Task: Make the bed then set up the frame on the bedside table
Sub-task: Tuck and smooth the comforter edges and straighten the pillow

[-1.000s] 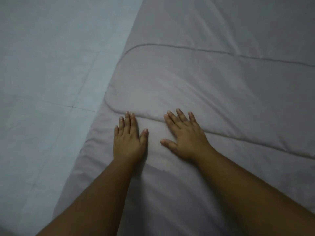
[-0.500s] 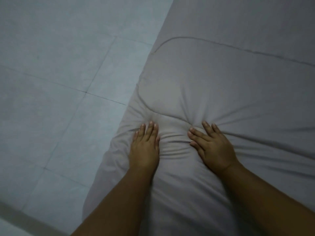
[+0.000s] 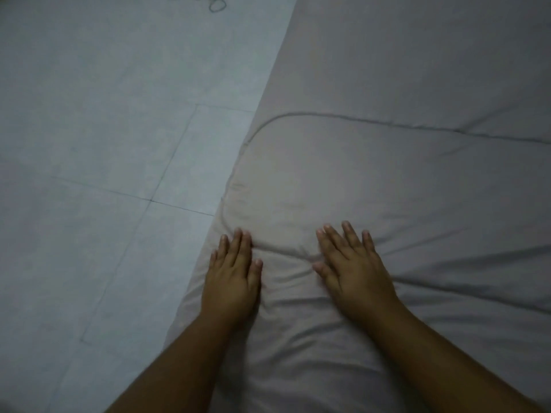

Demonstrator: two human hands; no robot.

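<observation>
A pale grey quilted comforter (image 3: 387, 180) covers the bed and fills the right part of the view, with a curved stitched seam running across it. My left hand (image 3: 231, 275) lies flat, palm down, on the comforter near its left edge. My right hand (image 3: 354, 269) is pressed flat beside it, fingers spread. Small wrinkles bunch in the fabric between and around the two hands. Neither hand holds anything. No frame or bedside table is in view.
A light tiled floor (image 3: 104, 144) lies to the left of the bed edge. A small dark tangle, perhaps a cord (image 3: 205, 0), sits on the floor at the top edge.
Both hands pushed across the comforter, bunching it into wrinkles, then flattened with fingers spread wider. The view shifted, showing more floor on the left than one second ago.
</observation>
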